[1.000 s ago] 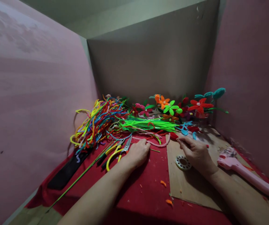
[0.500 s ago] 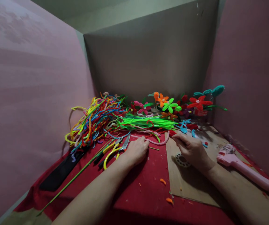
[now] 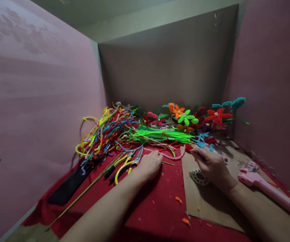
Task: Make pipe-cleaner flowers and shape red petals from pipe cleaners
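My left hand (image 3: 151, 164) rests low over the red cloth (image 3: 160, 198), its fingers curled near the end of a pink pipe cleaner (image 3: 171, 157); what is in them, if anything, is hidden. Just to its left lie yellow-handled scissors (image 3: 124, 169) and pliers (image 3: 122, 160). Above the cardboard (image 3: 192, 201), my right hand (image 3: 208, 164) is closed with thumb and forefinger pinched on a small red fuzzy piece (image 3: 189, 148). A round grey ring with holes (image 3: 200, 177) is just below that hand.
A tangled heap of coloured pipe cleaners (image 3: 109, 131) stands at the back left, beside a green bundle (image 3: 162, 135). Fuzzy flowers (image 3: 218, 115) line the back. A pink glue gun (image 3: 268, 186) lies right, a black flat object (image 3: 69, 185) left. Orange scraps (image 3: 178, 200) lie in front.
The whole view has shifted slightly, so things appear a little lower and farther right. Both hands keep nearly the same places and closed poses.
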Demonstrator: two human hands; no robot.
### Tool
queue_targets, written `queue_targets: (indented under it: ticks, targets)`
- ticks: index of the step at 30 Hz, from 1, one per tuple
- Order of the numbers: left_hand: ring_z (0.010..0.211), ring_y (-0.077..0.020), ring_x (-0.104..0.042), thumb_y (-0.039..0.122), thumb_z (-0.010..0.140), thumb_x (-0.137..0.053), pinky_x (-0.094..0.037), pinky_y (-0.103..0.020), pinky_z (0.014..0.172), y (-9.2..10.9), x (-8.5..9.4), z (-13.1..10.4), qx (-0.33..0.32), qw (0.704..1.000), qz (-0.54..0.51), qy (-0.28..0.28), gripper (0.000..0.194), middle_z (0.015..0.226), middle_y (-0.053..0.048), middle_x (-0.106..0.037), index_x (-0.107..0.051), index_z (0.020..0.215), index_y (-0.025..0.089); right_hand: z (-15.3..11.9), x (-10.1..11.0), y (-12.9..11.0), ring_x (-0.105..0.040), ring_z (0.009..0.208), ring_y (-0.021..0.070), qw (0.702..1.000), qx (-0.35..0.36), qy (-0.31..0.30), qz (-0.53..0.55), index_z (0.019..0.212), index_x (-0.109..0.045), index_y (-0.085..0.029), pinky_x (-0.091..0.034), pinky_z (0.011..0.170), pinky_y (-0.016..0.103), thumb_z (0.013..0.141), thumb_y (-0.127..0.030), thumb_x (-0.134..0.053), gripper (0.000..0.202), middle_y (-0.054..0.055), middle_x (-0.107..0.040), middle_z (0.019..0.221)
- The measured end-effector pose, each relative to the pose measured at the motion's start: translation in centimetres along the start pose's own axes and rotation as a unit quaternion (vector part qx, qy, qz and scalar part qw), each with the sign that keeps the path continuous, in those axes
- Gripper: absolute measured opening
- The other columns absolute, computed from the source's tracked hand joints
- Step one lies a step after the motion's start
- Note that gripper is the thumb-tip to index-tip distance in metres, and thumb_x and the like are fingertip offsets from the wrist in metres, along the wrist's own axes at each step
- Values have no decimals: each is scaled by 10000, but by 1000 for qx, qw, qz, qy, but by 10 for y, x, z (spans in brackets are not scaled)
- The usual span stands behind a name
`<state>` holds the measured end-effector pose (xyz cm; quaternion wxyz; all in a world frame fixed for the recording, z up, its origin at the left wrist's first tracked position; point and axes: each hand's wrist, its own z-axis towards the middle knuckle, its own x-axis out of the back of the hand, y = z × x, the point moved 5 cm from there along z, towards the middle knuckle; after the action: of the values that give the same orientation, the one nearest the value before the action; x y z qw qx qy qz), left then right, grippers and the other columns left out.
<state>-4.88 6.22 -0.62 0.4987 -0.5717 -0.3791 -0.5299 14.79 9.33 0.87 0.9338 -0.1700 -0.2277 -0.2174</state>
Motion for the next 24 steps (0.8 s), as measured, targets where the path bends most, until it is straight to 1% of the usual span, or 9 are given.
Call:
queue_targets:
  ticks: [6, 10, 13, 15, 17, 19, 21, 22, 24]
  targets:
    - [878, -233, -594, 126, 839, -343, -485, -332, 683, -1, 1, -1, 1, 1000, -18, 22, 257, 946, -124, -576, -562, 971, 148, 3, 2, -4, -582, 552, 111, 1000, 12, 16, -12, 803, -602, -160, -423, 546, 208, 840, -188, -501, 111, 38, -641, 691]
    - [828, -214, -614, 129, 823, -384, -481, -308, 658, -2, 2, 0, 13, 998, -40, 56, 233, 940, -106, -582, -574, 954, 164, 2, 1, -5, -586, 535, 113, 999, 18, 16, -25, 807, -610, -163, -419, 534, 212, 837, -192, -508, 111, 38, -651, 691]
    - [802, -193, -622, 139, 806, -432, -473, -288, 673, -7, 11, -6, 37, 992, -66, 102, 225, 974, -83, -597, -581, 967, 191, 0, 1, -3, -600, 554, 119, 1000, 11, 15, -16, 814, -609, -166, -428, 544, 214, 840, -205, -508, 110, 40, -658, 707]
    - [859, -168, -613, 168, 841, -405, -463, -259, 731, -17, 24, -13, 65, 983, -89, 146, 244, 1019, -62, -609, -572, 1012, 215, -1, 4, -4, -600, 548, 125, 1000, 10, 25, -12, 819, -607, -171, -430, 539, 220, 838, -219, -513, 108, 35, -657, 690]
    - [930, -135, -592, 219, 891, -336, -439, -219, 800, -36, 42, -22, 100, 969, -112, 194, 275, 1040, -41, -625, -561, 1050, 227, 0, 7, -6, -595, 542, 129, 999, -2, 32, -8, 837, -604, -177, -431, 533, 226, 839, -234, -507, 112, 30, -653, 680]
    - [919, -127, -596, 284, 895, -342, -430, -201, 815, -66, 61, -28, 138, 956, -128, 226, 275, 1007, -24, -653, -585, 1014, 231, 1, 8, -5, -577, 533, 126, 999, -40, 24, -2, 835, -592, -187, -428, 522, 229, 842, -254, -497, 117, 21, -637, 674]
    - [882, -148, -608, 316, 867, -388, -431, -224, 813, -108, 78, -29, 184, 943, -134, 245, 267, 966, -23, -673, -613, 973, 220, 2, 9, -5, -536, 501, 117, 996, -82, 18, 9, 761, -557, -195, -417, 499, 227, 843, -286, -491, 139, 2, -587, 621]
    - [863, -162, -611, 303, 847, -409, -432, -242, 808, -132, 84, -27, 210, 936, -133, 250, 257, 939, -30, -680, -629, 942, 209, 2, 9, -5, -511, 481, 112, 995, -97, 18, 15, 721, -531, -199, -409, 485, 225, 844, -301, -489, 165, -8, -553, 586]
    - [842, -186, -612, 248, 785, -470, -436, -263, 781, -179, 90, -22, 258, 925, -131, 244, 216, 891, -46, -687, -650, 888, 187, 3, 10, -5, -462, 439, 104, 994, -108, 21, 26, 675, -489, -202, -387, 452, 224, 847, -321, -481, 210, -26, -489, 529]
